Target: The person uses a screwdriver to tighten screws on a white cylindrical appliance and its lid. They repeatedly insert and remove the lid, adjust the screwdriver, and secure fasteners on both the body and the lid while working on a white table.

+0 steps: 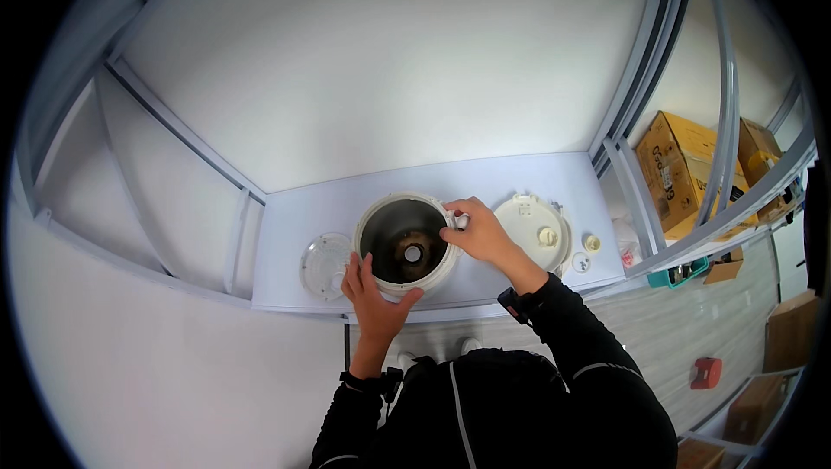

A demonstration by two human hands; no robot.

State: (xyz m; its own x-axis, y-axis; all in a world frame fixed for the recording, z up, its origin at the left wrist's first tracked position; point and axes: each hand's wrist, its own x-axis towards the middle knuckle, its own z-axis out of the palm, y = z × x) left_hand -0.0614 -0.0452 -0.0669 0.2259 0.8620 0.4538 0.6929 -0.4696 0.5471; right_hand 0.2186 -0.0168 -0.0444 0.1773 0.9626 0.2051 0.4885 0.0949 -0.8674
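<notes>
A white, round rice cooker body (440, 272) stands uncovered on the table, its dark metal inside showing a pale round knob in the middle of a brown-stained bottom. My left hand (378, 303) grips it at the front left, thumb along the near rim and fingers against the left side. At the right rim, my right hand (483, 234) is closed on the wall, thumb at the inner edge and index finger over the top, beside a small white jutting part (462, 221). To the left lies a clear-looking round disc (322, 263), partly behind my left fingers.
A white round lid (518, 228) lies right of the cooker, with a small cream cup (592, 243) and a little round piece (581, 262) beside it. Grey frame posts (630, 201) flank the table (290, 209). Beyond them are cardboard boxes (679, 170) and a red stool (706, 373).
</notes>
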